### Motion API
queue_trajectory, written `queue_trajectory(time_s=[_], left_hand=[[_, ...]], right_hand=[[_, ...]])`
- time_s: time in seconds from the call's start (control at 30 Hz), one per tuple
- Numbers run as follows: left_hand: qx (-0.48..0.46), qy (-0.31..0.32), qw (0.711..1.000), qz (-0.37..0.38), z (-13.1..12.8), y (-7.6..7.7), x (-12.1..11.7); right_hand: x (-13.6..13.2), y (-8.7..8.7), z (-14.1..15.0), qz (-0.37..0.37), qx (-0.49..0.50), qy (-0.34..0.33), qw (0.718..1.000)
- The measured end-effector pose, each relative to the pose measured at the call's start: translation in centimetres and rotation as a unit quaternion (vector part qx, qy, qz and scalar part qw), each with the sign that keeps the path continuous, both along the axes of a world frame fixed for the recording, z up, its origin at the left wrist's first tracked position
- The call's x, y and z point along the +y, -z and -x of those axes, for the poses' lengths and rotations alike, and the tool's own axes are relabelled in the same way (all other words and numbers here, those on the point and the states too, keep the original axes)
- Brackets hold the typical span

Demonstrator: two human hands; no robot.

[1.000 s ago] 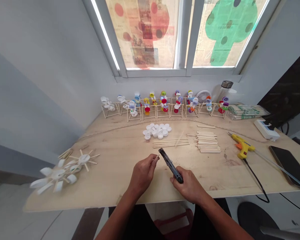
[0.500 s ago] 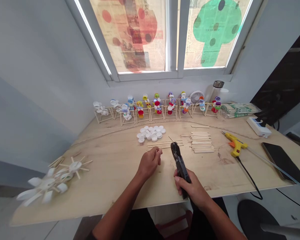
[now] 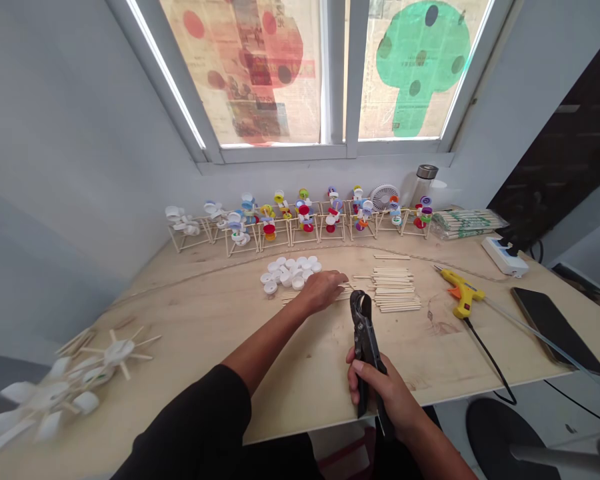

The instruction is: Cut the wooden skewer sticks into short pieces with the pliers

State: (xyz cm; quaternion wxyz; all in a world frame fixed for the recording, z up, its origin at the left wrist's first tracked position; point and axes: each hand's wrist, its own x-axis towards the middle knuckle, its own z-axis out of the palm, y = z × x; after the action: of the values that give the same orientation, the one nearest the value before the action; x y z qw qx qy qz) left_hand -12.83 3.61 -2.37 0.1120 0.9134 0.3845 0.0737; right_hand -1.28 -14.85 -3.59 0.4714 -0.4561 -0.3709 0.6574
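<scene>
A big wooden bench (image 3: 195, 300) sits under a window (image 3: 280, 73). At the back stands a long row of little stick stands (image 3: 300, 223) with colored bottle caps on them. Closer in lie a pile of flat craft sticks (image 3: 395, 290) and a bunch of white bottle caps (image 3: 285, 272). Off to the right are a yellow glue gun (image 3: 463, 293) and a black phone (image 3: 555, 330). The left hand (image 3: 325, 290) reaches between the caps and the pile. Its fingers (image 3: 337, 280) curl down on some thin sticks (image 3: 291, 299) — I cannot tell if they have hold of one. The right hand (image 3: 380, 387) wraps tight around the handles of black cutters (image 3: 365, 340) — they stand up just over the front of the bench.
</scene>
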Motion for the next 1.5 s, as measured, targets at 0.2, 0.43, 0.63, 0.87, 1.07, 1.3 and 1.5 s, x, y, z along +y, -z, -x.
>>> queue_trajectory(time_s=[0.2, 0.43, 0.63, 0.87, 1.07, 1.3, 1.5], left_hand=[[0.032, 0.021, 0.999, -0.004, -1.8, 0.6, 1.9], [0.078, 0.045, 0.996, 0.000, -4.0, 0.4, 2.8], [0.109, 0.058, 0.992, 0.005, -4.7, 0.6, 3.5], [0.110, 0.033, 0.993, 0.004, -4.7, 1.0, 5.4], [0.102, 0.031, 0.994, 0.018, -5.0, 0.3, 7.0], [0.111, 0.081, 0.990, 0.043, -6.0, 0.0, 6.8], [0.139, 0.088, 0.985, 0.050, -6.2, 0.4, 5.7]], right_hand=[[0.0, 0.1, -0.2, 0.009, 0.026, -0.007, 1.000], [0.1, 0.2, -0.3, 0.012, 0.023, -0.010, 1.000], [0.2, 0.3, -0.5, 0.005, 0.040, -0.019, 0.999], [0.3, 0.6, -0.7, -0.002, 0.061, -0.024, 0.998], [0.5, 0.2, -0.8, 0.010, 0.069, -0.030, 0.997], [0.7, 0.5, -1.1, 0.011, 0.074, -0.038, 0.996], [0.6, 0.7, -1.1, 0.004, 0.081, -0.036, 0.996]])
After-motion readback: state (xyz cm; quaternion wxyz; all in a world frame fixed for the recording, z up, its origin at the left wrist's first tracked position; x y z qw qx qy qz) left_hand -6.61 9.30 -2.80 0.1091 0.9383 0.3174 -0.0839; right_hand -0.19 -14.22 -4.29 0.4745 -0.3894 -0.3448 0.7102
